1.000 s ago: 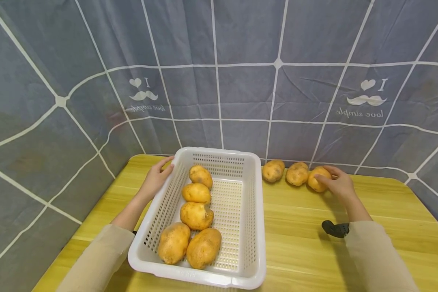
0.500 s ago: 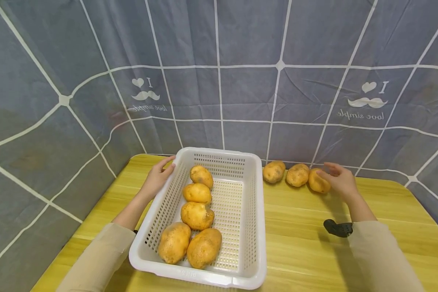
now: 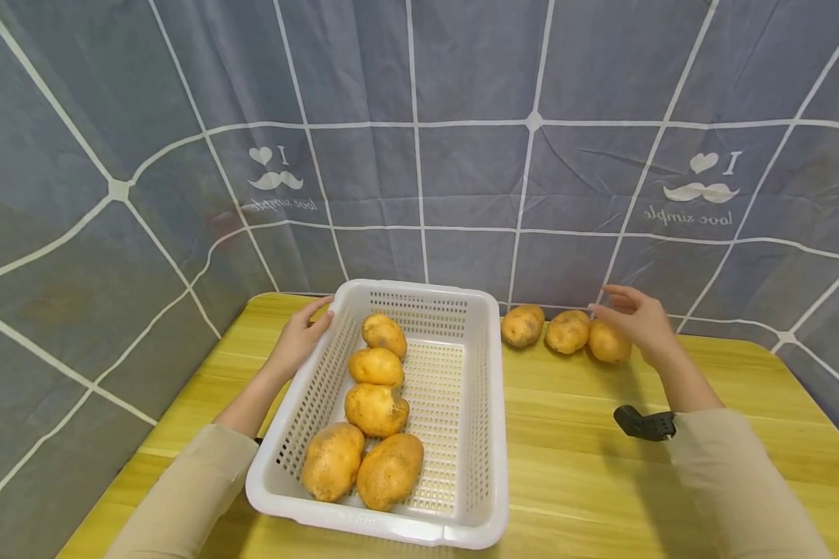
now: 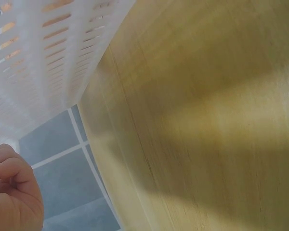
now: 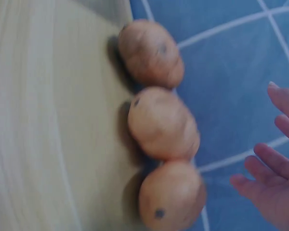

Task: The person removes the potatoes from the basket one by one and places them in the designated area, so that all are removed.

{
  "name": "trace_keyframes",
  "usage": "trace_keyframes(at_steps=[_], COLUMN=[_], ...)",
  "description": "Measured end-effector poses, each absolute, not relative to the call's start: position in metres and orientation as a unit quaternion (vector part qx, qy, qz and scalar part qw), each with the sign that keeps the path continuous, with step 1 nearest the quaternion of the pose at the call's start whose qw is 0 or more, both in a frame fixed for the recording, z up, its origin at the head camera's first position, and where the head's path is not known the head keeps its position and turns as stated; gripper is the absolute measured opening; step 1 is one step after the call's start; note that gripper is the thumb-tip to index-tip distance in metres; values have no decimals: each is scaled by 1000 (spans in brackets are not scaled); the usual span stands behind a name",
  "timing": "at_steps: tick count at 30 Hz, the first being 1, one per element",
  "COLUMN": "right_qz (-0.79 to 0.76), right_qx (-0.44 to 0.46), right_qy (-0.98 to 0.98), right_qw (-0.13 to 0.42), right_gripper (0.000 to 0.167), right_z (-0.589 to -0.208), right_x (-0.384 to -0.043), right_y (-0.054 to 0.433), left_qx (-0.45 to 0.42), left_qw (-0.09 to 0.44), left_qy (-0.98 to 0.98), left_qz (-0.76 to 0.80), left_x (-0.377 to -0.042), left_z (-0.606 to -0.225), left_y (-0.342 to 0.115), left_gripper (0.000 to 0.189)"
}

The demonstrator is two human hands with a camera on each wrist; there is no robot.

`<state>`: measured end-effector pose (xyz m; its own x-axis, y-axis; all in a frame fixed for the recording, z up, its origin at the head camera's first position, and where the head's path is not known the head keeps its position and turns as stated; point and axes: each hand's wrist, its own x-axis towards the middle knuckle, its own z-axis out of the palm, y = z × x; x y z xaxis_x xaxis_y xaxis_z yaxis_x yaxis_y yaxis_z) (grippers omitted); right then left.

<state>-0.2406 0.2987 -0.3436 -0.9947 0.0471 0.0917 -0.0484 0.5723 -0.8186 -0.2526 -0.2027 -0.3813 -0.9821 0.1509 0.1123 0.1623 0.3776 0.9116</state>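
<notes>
A white plastic basket stands on the table with several potatoes along its left side. My left hand grips the basket's left rim near the far corner; its fingers look curled in the left wrist view. At the back of the table, right of the basket, 3 potatoes lie in a row: a left one, a middle one and a right one. Just above the right one my right hand hovers with spread fingers, holding nothing. The right wrist view shows the hand apart from the row.
A grey curtain with white lines hangs directly behind the wooden table and along its left side. A black strap-like device sticks out from the right wrist.
My right hand has let go of the right-hand potato and risen above it. That potato stays at the end of the row. The left hand and the basket have not moved.
</notes>
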Motion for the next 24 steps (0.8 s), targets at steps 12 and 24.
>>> trace_keyframes(at_steps=[12, 24], right_qz=[524, 534], right_qx=[80, 119], right_qy=[-848, -835], right_qw=[-5, -60], right_gripper=[63, 59], right_z=[-320, -317], right_x=[-248, -260], right_y=[251, 203], left_qx=[-95, -92], left_qw=[9, 13], left_qy=[-834, -838], left_qz=[-544, -537], left_x=[-252, -251], left_z=[-381, -381], left_y=[-202, -201], left_gripper=[52, 51])
